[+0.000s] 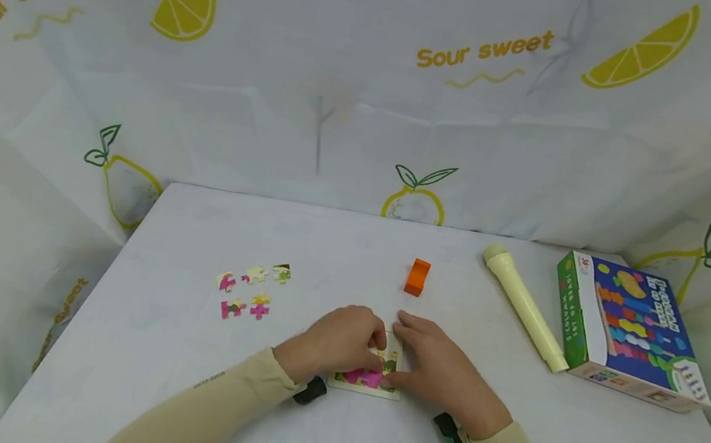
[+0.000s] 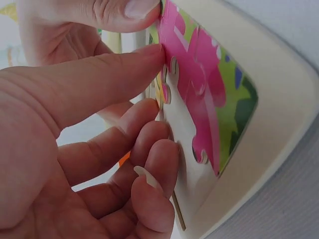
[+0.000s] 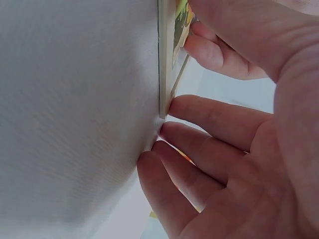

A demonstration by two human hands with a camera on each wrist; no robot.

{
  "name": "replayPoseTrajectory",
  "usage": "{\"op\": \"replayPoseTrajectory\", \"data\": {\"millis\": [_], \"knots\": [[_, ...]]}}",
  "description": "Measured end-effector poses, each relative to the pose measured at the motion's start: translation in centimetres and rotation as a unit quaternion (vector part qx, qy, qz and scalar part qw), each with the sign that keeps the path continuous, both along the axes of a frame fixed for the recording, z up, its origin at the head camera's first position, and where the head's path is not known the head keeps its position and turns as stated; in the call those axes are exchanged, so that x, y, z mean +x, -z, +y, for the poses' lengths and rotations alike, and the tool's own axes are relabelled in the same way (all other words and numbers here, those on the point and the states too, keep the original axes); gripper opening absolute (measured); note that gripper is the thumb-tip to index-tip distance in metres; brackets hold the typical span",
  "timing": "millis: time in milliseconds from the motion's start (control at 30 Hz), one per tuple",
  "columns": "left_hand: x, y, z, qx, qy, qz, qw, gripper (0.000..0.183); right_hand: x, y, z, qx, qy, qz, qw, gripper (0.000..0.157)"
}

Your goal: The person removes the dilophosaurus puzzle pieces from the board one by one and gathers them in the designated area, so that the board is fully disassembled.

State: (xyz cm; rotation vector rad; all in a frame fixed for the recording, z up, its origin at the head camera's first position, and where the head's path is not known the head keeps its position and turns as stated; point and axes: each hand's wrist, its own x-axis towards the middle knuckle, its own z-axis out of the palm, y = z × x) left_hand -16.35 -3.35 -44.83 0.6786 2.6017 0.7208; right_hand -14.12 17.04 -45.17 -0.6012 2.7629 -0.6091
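A small jigsaw puzzle board (image 1: 362, 390) with a pale frame lies on the table, partly filled with pink and green pieces. My left hand (image 1: 343, 337) reaches over it from the left. In the left wrist view, its thumb and index finger (image 2: 142, 112) pinch at a puzzle piece (image 2: 165, 87) on the board, the other fingers loosely curled; the fingertips hide part of it. From the right, my right hand (image 1: 444, 366) steadies the board, thumb on the picture. Its fairly straight fingers (image 3: 209, 149) touch the board's edge and the tabletop.
Several loose puzzle pieces (image 1: 233, 308) lie left of the hands. An orange block (image 1: 417, 277) stands behind them. At the right are a cream-coloured tube (image 1: 525, 305) and a colourful toy box (image 1: 641, 328). A lemon-print cloth (image 1: 368, 59) hangs behind the table.
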Motion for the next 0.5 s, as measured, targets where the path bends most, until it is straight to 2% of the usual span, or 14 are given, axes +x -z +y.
{"op": "replayPoseTrajectory", "data": {"millis": [300,500], "knots": [[0.07,0.18,0.10,0.009,-0.009,0.006,0.9999,0.017,0.04,0.03,-0.11,0.000,0.001,0.002,1.000,0.085],[0.11,0.23,0.15,0.040,-0.020,-0.005,0.9990,0.015,-0.04,0.24,-0.06,-0.006,0.000,0.008,1.000,0.083]]}}
